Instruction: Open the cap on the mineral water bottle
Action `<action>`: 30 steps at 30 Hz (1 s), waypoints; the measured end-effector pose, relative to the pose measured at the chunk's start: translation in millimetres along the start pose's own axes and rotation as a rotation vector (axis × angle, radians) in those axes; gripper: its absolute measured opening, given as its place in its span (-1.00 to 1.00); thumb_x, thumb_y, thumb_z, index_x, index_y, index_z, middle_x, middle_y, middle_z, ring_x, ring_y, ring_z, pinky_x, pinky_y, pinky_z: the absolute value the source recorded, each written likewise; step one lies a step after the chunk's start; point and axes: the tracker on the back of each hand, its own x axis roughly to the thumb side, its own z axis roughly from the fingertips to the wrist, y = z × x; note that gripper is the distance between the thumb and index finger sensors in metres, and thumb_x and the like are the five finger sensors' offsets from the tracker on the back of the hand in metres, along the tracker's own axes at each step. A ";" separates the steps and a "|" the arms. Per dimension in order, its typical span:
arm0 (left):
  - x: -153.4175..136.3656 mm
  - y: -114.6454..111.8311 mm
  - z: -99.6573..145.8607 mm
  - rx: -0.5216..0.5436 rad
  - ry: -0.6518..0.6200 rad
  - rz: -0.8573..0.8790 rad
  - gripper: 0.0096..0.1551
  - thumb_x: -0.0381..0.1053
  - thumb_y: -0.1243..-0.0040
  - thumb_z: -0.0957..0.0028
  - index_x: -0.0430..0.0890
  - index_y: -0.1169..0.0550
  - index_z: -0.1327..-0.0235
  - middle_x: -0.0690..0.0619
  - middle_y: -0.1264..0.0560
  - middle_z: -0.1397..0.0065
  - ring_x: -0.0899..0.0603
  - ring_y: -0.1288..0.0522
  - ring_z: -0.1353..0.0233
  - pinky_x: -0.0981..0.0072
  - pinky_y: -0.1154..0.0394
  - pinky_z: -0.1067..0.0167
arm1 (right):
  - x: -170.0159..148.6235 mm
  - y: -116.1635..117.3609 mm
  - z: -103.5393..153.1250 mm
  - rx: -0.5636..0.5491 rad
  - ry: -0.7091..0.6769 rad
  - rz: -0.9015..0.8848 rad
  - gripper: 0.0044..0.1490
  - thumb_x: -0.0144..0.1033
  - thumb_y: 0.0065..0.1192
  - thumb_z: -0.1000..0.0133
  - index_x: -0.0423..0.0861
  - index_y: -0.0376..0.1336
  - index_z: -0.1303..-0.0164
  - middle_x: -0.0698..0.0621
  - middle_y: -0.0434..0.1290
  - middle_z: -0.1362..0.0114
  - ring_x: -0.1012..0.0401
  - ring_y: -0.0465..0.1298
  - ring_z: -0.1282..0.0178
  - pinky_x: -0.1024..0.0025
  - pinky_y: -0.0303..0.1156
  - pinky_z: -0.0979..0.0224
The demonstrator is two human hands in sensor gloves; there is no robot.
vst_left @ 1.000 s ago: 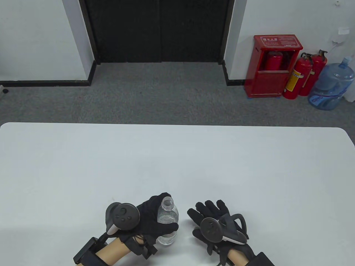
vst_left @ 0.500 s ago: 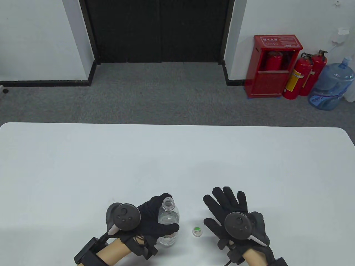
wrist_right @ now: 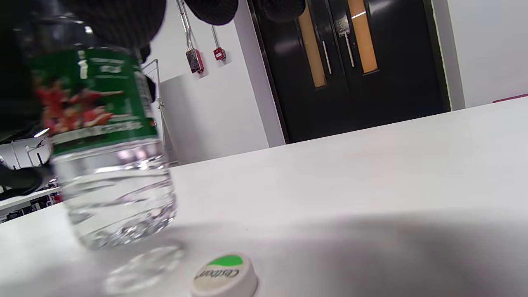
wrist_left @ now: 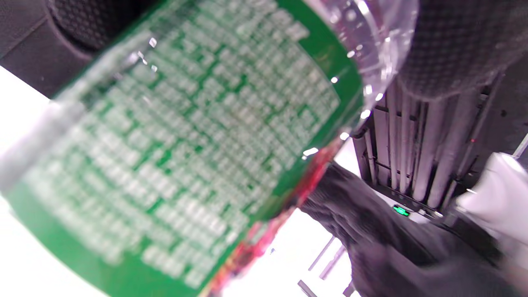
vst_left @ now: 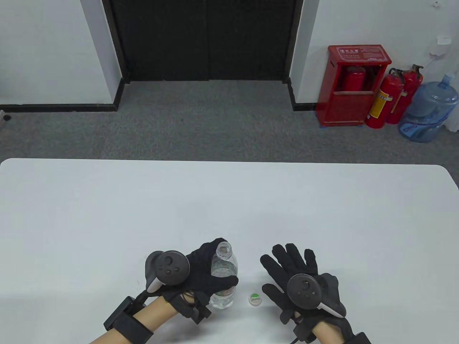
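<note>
Judging by how things lie, the job looks essentially done: the bottle [vst_left: 225,277] has a bare mouth, and its cap [vst_left: 255,299] lies on the worktop [vst_left: 229,204] between the hands. The left hand [vst_left: 200,276] grips the bottle, lifted just off the worktop in the right wrist view. The right hand [vst_left: 297,279] hovers beside the cap, fingers spread, holding nothing.

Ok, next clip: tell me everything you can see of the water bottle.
The mineral water bottle is clear plastic with a green label showing red figures. Its neck is open, with no cap on. The left hand grips it around the middle, and in the right wrist view its base appears lifted just off the white table, slightly tilted. Water fills the lower part. Its white cap with a green top lies on the table beside it, apart.
</note>
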 end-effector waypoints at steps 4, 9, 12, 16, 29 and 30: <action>-9.1 1.3 -35.9 0.020 0.032 -0.054 0.10 0.49 -0.40 0.31 0.07 -0.14 -0.34 -0.02 -0.33 -0.35 -0.25 -0.63 -0.16 -0.10 -0.55 -0.11 | 0.6 0.5 -0.4 0.012 0.005 0.002 -0.05 0.26 0.09 0.09 0.31 -0.08 -0.53 -0.02 -0.07 -0.75 -0.13 -0.15 -0.69 -0.34 -0.36 -0.48; -26.2 1.3 -74.0 0.049 0.101 -0.063 0.11 0.49 -0.40 0.31 0.09 -0.12 -0.35 0.01 -0.31 -0.36 -0.25 -0.62 -0.19 -0.09 -0.55 -0.15 | 1.1 1.2 0.0 0.033 0.011 0.009 -0.05 0.27 0.08 0.09 0.31 -0.09 -0.53 -0.01 -0.07 -0.75 -0.13 -0.15 -0.69 -0.35 -0.36 -0.48; -38.2 -1.6 -93.4 0.057 0.133 -0.089 0.11 0.49 -0.39 0.31 0.10 -0.11 -0.35 0.03 -0.30 -0.37 -0.24 -0.61 -0.21 -0.08 -0.54 -0.17 | 1.6 1.5 -0.4 0.042 0.005 0.011 -0.05 0.27 0.08 0.08 0.31 -0.09 -0.53 -0.02 -0.07 -0.75 -0.13 -0.15 -0.69 -0.35 -0.36 -0.48; -52.7 -6.7 -107.2 0.071 0.185 -0.105 0.11 0.48 -0.40 0.30 0.11 -0.09 -0.35 0.04 -0.27 -0.39 -0.24 -0.59 -0.24 -0.09 -0.52 -0.20 | 2.3 2.2 -0.9 0.059 -0.002 0.010 -0.05 0.27 0.08 0.08 0.31 -0.09 -0.53 -0.01 -0.07 -0.75 -0.13 -0.15 -0.69 -0.35 -0.36 -0.48; -72.3 -18.0 -105.0 0.060 0.233 -0.128 0.12 0.48 -0.39 0.30 0.10 -0.07 -0.34 0.04 -0.26 -0.40 -0.24 -0.58 -0.25 -0.09 -0.52 -0.21 | 3.9 3.2 -0.8 0.080 -0.007 0.012 -0.06 0.27 0.08 0.09 0.31 -0.08 -0.53 -0.02 -0.07 -0.75 -0.13 -0.16 -0.69 -0.35 -0.36 -0.47; -72.4 -17.9 -104.6 0.064 0.233 -0.127 0.12 0.48 -0.38 0.31 0.10 -0.07 -0.35 0.04 -0.26 -0.40 -0.24 -0.58 -0.26 -0.10 -0.51 -0.21 | 4.3 3.0 -0.7 0.080 -0.008 0.014 -0.06 0.27 0.08 0.09 0.31 -0.09 -0.53 -0.02 -0.07 -0.75 -0.13 -0.16 -0.69 -0.35 -0.36 -0.48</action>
